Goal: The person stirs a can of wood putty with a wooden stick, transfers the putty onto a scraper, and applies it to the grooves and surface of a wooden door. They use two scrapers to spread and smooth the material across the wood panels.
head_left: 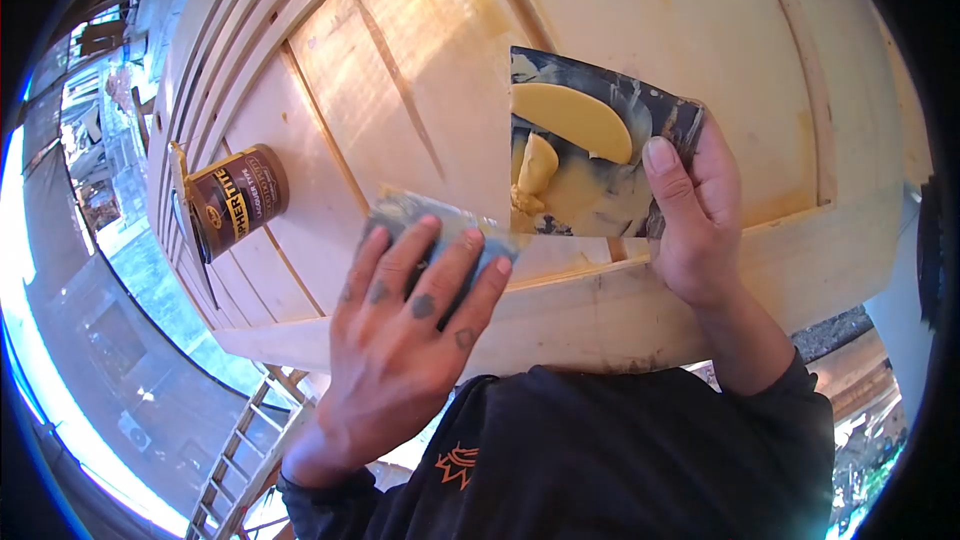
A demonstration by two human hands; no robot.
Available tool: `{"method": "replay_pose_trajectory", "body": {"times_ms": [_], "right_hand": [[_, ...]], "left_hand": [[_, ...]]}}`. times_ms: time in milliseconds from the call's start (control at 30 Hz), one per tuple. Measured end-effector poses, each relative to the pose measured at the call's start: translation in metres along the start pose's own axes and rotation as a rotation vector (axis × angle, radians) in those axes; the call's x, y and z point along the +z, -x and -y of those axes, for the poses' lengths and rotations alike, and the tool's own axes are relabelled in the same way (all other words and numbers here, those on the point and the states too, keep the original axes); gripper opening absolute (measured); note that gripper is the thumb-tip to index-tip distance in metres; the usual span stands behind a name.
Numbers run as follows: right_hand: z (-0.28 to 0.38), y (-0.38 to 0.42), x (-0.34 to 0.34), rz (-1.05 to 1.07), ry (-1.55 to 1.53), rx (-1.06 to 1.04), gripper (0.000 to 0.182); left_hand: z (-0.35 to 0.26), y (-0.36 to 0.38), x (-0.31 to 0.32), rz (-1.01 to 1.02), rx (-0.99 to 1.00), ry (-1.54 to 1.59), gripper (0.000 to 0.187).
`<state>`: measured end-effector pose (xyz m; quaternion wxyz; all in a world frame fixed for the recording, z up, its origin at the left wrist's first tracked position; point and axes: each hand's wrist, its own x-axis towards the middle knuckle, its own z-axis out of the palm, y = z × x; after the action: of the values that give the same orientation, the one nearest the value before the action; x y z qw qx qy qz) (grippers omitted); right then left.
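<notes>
In front of my body, my left hand (405, 310) has its fingers spread over a flat blue-grey spreader (468, 265), its edge smeared with pale filler and blurred. The thumb of this hand is hidden. Farther right, my right hand (697, 195) grips the edge of a dark flat plate (668, 115), thumb on top. The plate carries a smooth mound of yellow putty (575, 118) and a smaller lump (538, 162). The spreader is just left of the plate. Beneath both hands lies a pale wooden panel (450, 60) with grooves and yellowish filler streaks.
A brown labelled can (240, 198) lies tilted at the panel's left, with a lid-like rim and putty at its mouth. Long parallel slats run along the upper left. A ladder (235, 460) stands at the lower left, below the panel's near edge (610, 325).
</notes>
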<state>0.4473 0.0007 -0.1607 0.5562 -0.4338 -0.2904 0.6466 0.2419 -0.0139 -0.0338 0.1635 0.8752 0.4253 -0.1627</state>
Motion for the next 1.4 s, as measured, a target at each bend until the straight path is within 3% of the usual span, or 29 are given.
{"method": "replay_pose_trajectory", "body": {"times_ms": [67,200,333,467,700,1000,1400], "right_hand": [[-0.001,-0.002,0.005,-0.051,0.018,-0.051,0.022],[-0.005,-0.003,-0.005,-0.060,0.102,-0.103,0.022],[-0.010,0.001,-0.014,0.020,0.132,-0.025,0.033],[-0.013,0.002,-0.017,0.039,0.104,0.015,0.037],[-0.012,0.004,-0.018,0.035,0.086,0.064,0.038],[-0.006,-0.001,-0.022,0.033,0.085,0.073,0.038],[-0.007,-0.004,-0.027,0.004,0.098,-0.017,0.036]], "left_hand": [[0.002,0.002,0.003,0.100,-0.012,0.128,0.042],[0.014,0.027,0.011,-0.023,-0.228,0.300,0.058],[0.001,0.040,0.023,0.174,-0.342,0.348,0.055],[-0.004,0.047,0.049,0.043,-0.361,0.270,0.050],[-0.008,0.042,0.055,0.180,-0.366,0.408,0.051],[0.035,0.019,0.041,0.362,-0.225,0.674,0.049],[0.066,-0.003,0.033,0.587,-0.095,0.810,0.052]]}}
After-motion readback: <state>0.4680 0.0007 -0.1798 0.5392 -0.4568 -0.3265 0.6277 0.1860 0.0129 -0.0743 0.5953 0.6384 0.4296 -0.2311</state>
